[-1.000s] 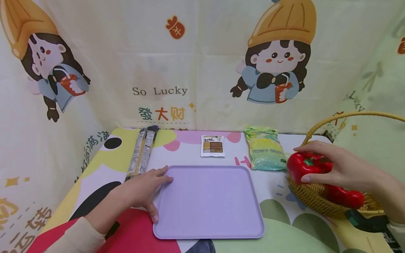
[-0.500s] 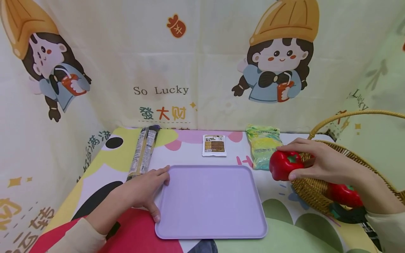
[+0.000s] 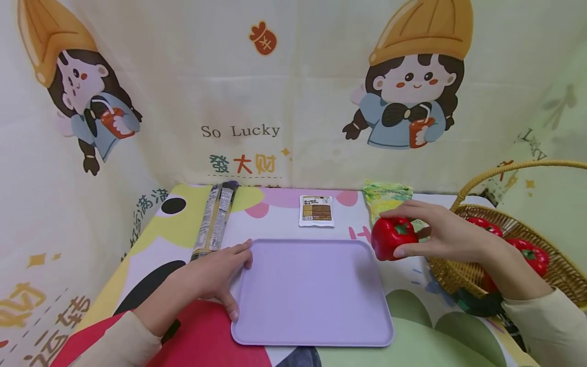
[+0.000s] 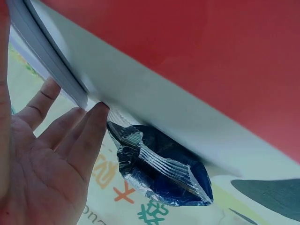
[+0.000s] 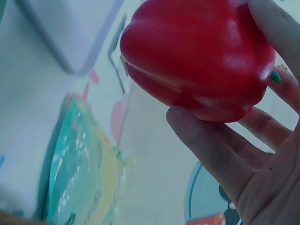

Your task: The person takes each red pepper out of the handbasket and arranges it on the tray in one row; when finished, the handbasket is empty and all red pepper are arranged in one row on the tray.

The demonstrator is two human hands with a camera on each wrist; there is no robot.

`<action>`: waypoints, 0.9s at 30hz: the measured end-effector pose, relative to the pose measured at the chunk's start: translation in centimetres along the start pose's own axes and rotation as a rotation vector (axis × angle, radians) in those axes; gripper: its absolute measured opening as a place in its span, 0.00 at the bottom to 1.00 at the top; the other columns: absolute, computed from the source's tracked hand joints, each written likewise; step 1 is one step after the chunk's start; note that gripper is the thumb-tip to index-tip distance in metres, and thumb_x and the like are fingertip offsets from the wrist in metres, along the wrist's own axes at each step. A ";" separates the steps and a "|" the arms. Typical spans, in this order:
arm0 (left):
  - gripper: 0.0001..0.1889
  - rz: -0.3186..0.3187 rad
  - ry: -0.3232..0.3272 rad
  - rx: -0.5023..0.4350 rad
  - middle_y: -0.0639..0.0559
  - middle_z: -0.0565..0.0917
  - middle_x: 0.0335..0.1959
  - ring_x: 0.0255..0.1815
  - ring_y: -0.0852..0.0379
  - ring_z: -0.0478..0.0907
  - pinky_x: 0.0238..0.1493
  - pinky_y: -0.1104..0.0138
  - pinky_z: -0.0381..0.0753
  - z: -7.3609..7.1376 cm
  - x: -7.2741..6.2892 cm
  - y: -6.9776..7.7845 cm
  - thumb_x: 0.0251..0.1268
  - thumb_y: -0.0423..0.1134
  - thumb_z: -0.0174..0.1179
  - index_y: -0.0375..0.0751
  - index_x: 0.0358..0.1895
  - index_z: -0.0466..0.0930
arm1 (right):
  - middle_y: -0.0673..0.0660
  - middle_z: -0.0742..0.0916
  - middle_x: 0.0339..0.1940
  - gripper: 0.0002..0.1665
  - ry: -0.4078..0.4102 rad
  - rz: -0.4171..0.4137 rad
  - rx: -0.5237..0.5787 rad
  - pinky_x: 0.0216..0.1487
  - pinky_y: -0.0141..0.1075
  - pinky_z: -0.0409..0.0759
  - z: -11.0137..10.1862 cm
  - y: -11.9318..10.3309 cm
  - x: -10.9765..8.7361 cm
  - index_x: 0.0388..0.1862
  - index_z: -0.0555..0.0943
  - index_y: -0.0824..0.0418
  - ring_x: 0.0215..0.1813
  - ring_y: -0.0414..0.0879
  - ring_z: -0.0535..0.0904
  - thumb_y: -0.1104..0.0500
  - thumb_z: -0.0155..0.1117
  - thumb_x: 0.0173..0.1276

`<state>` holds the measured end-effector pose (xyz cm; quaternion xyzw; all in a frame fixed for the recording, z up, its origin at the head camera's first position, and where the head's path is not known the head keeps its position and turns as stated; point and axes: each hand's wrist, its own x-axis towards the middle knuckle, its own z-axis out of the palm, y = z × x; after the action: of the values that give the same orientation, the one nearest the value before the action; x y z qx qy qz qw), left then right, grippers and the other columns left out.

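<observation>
My right hand (image 3: 440, 232) pinches a glossy red bell pepper (image 3: 389, 239) with a green stem, thumb on the near side and fingers over the top. It is held above the right edge of a flat lilac tray (image 3: 316, 293). The right wrist view shows the pepper (image 5: 197, 56) large between thumb and fingers. At the tray's left edge, my left hand (image 3: 208, 278) rests with fingers spread, thumb lower down. In the left wrist view, those fingertips touch the tray rim (image 4: 51, 61).
A wicker basket (image 3: 442, 272) with a tall handle stands at right, holding more red peppers (image 3: 532, 257). Behind the tray lie a long wrapped packet (image 3: 215, 219), a small white-edged sachet (image 3: 316, 211) and a yellow-green bag (image 3: 385, 193), partly hidden by the right hand.
My right hand has carried the pepper left from over the basket to the tray's right edge. My left hand stays at the tray. The head view has shifted slightly.
</observation>
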<state>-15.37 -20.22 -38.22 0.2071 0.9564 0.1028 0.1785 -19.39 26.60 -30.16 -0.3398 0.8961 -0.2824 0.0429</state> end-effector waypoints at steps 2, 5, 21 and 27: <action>0.47 0.002 -0.002 0.008 0.47 0.62 0.81 0.68 0.49 0.73 0.57 0.58 0.83 -0.1 0.1 0.1 0.17 0.69 0.83 0.57 0.50 0.75 | 0.49 0.81 0.61 0.41 -0.004 -0.019 0.008 0.41 0.32 0.86 0.4 -0.1 0.5 0.68 0.77 0.47 0.62 0.53 0.77 0.46 0.83 0.56; 0.47 0.002 -0.003 0.013 0.47 0.62 0.81 0.68 0.49 0.73 0.57 0.59 0.83 -0.1 0.2 0.1 0.17 0.69 0.83 0.57 0.51 0.75 | 0.48 0.81 0.61 0.42 -0.014 -0.053 0.025 0.41 0.32 0.86 1.0 -0.2 1.4 0.69 0.77 0.47 0.62 0.52 0.77 0.47 0.83 0.56; 0.47 -0.002 -0.009 -0.003 0.50 0.60 0.82 0.67 0.49 0.74 0.54 0.60 0.83 0.2 0.3 -0.1 0.17 0.71 0.82 0.59 0.52 0.75 | 0.43 0.81 0.58 0.43 -0.028 -0.086 0.055 0.42 0.32 0.86 4.4 -1.1 4.6 0.68 0.77 0.43 0.60 0.47 0.78 0.43 0.84 0.54; 0.47 -0.007 -0.006 -0.012 0.50 0.60 0.82 0.67 0.48 0.74 0.55 0.59 0.83 0.3 0.2 -0.2 0.17 0.70 0.83 0.60 0.52 0.75 | 0.43 0.81 0.59 0.43 -0.052 -0.103 0.067 0.43 0.33 0.86 5.0 -1.3 6.1 0.68 0.77 0.42 0.60 0.47 0.77 0.42 0.84 0.53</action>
<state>-15.51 -20.28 -38.60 0.2031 0.9559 0.1073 0.1831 -21.99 19.55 -32.94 -0.3908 0.8661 -0.3052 0.0632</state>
